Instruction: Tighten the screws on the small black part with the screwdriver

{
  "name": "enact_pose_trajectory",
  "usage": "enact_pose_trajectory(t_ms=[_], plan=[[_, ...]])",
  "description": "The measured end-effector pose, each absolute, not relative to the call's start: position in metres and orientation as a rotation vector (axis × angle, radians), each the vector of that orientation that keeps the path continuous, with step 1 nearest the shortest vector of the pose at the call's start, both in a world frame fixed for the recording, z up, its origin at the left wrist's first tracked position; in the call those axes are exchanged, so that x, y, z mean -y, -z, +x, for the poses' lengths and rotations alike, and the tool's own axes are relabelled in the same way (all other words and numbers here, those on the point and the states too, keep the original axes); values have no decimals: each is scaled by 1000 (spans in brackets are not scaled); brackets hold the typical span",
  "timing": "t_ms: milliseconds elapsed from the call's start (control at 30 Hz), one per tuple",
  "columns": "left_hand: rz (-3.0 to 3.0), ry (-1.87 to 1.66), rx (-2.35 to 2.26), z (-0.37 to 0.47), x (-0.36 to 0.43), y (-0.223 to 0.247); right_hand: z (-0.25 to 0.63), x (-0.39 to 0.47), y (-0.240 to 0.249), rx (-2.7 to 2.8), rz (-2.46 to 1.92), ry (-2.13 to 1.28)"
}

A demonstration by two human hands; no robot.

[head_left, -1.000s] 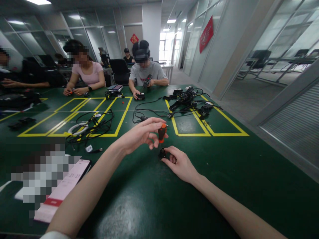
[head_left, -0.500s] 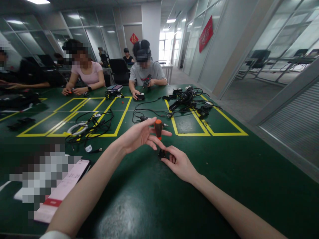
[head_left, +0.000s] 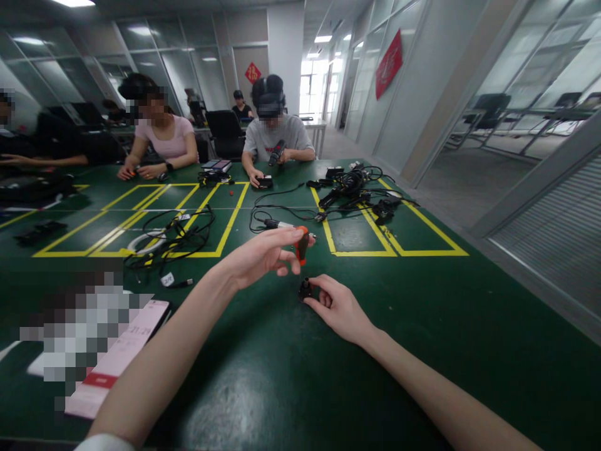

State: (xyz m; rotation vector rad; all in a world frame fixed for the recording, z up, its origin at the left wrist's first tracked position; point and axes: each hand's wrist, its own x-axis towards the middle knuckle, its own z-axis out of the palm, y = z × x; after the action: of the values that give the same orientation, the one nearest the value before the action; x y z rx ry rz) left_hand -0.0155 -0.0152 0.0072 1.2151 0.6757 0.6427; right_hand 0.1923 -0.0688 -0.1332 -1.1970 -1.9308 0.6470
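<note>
My left hand point(head_left: 267, 252) is closed around an orange and dark screwdriver point(head_left: 303, 246), its thumb and fingers on the handle. The screwdriver's shaft is too thin to make out well; it points down towards a small black part point(head_left: 305, 289). My right hand point(head_left: 339, 308) pinches that part between thumb and index finger, low over the green table point(head_left: 375, 388). The top of the black part shows a small raised round piece. Some of its right side is hidden by my fingertips.
A black cable with a silver-grey piece point(head_left: 282, 225) lies just beyond my left hand. Tangled cables point(head_left: 350, 188) sit at the back right, others point(head_left: 188, 232) at the left. A pink-screened phone point(head_left: 119, 357) lies near my left forearm. Across the table a person point(head_left: 277, 141) holds a power tool.
My left fingers have drawn back from the black part and closed on the screwdriver handle, which now leans slightly. My right hand has stayed put.
</note>
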Motion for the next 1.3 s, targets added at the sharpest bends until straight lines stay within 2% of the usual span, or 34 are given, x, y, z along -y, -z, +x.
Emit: enact_pose_trajectory(t_ms=[400,733,1133,1300], plan=[[1168,-753,-701,-13,12,-3,193,68,135,1943,-1193,-633],[1173,-675,-644,-15,10,-2,194,71,133,1906,-1148,-686],[1207,-711,-653,-12,11,-2,197,73,122,1856,-972,-316],[1222,-736,-719,-13,15,-5,195,78,116,1893,-988,-304]])
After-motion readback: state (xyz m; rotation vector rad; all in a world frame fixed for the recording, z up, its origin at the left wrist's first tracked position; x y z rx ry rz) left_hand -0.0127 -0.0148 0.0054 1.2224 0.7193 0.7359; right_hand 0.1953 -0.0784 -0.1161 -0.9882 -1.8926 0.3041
